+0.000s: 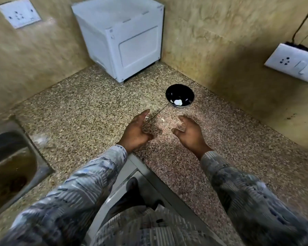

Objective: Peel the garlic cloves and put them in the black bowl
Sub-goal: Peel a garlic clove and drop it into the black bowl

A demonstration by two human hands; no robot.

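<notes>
We look down from head height at a speckled stone bench (89, 107) set into a corner between two tan walls. Our left hand (138, 131) and right hand (190, 134) hover palm-inward just above the bench, near each other, fingers spread and loosely curled, and neither has hold of anything. Beyond them, a little to the right, stands the black bowl (179, 96), with pale peeled garlic cloves (177, 102) lying at its bottom. Between the hands and the bowl lie two small pale scraps (162, 119) on the stone; they may be garlic skin or an unpeeled clove, but they are too small for us to tell. From here, we judge the main risk is losing a small clove against the busy speckled surface, or sweeping one off with a sleeve (89, 174), since the loose cuffs ride low over the bench. A hasty reach could also tip the bowl, which stands free and looks light. The near edge of the bench cuts in just under our wrists, so anything dropped there would fall to the floor. A steel sink (5, 157) opens at far left, another place a clove could roll into. A white box-shaped appliance (121, 38) fills the back corner, well apart from the bowl. Open stone lies to the left of the hands and to the right of the bowl, giving room to work.
</notes>
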